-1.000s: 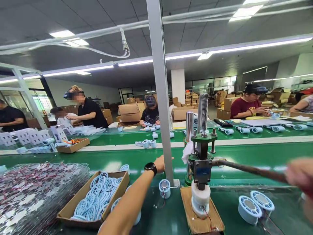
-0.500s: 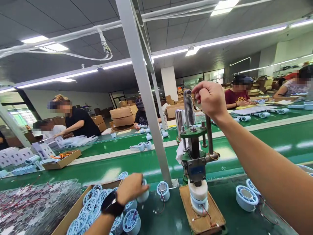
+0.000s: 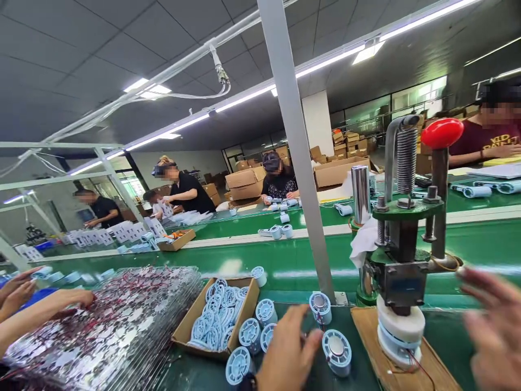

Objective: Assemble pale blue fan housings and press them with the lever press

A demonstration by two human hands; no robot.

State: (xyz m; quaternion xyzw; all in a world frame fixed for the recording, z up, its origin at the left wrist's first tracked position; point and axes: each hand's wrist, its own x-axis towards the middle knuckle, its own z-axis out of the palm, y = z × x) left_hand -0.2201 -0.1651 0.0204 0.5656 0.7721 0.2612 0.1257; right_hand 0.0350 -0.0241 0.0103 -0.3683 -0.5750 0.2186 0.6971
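Observation:
My left hand (image 3: 290, 347) reaches over the bench, thumb and fingers apart, holding nothing I can see. Just right of it stands a light-blue round housing (image 3: 337, 350) with a silver disc on top; a similar housing (image 3: 320, 307) sits behind. Left of the hand is a group of open, spoked blue housings (image 3: 249, 332), partly covered by it. My right hand (image 3: 494, 326), blurred with fingers spread, is right of the hand press (image 3: 402, 266), off its red knob (image 3: 442, 133). Under the press's white pad (image 3: 401, 320) rests another blue housing (image 3: 393, 342) with thin wires.
A cardboard box (image 3: 250, 304) holds blue rings. Stacked clear trays (image 3: 122, 320) carry parts with red wires; another person's hands (image 3: 61, 304) reach over them. A grey post (image 3: 301, 163) rises behind the bench, before the green conveyor (image 3: 244, 260). Co-workers sit opposite.
My right hand has left the press knob and dropped to its right. My left hand has moved right, away from the ring box. A disc-topped housing now stands beside it. The view has turned left.

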